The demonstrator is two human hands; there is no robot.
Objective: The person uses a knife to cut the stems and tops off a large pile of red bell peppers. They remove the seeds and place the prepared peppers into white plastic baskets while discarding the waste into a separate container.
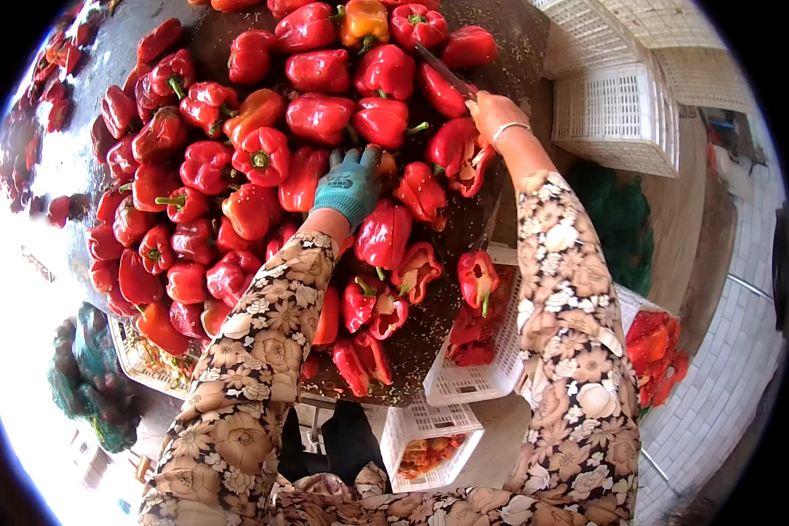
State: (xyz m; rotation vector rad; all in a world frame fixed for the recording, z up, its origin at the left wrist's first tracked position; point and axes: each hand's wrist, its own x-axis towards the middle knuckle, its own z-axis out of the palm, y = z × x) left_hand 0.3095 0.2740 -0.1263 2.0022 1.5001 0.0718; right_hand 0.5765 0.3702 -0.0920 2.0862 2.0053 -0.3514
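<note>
Many red bell peppers (320,118) lie across a dark table (427,355). My left hand (350,179), in a teal glove, reaches down among them, its fingers over an orange-red pepper (386,164) that is mostly hidden; whether it grips it I cannot tell. My bare right hand (494,113) is closed on a knife (442,69), whose blade points up and left across a whole pepper. Just below the right hand is a pepper cut open (465,158). More cut peppers (417,271) lie near the table's lower edge. A yellow-orange pepper (365,23) sits at the top.
A white plastic crate (470,388) with red pepper pieces stands beside the table edge, with a halved pepper (478,279) above it. Another crate (463,421) holds scraps below. Empty-looking stacked crates (615,112) and green netting (611,223) are at right. A netted sack (95,375) lies lower left.
</note>
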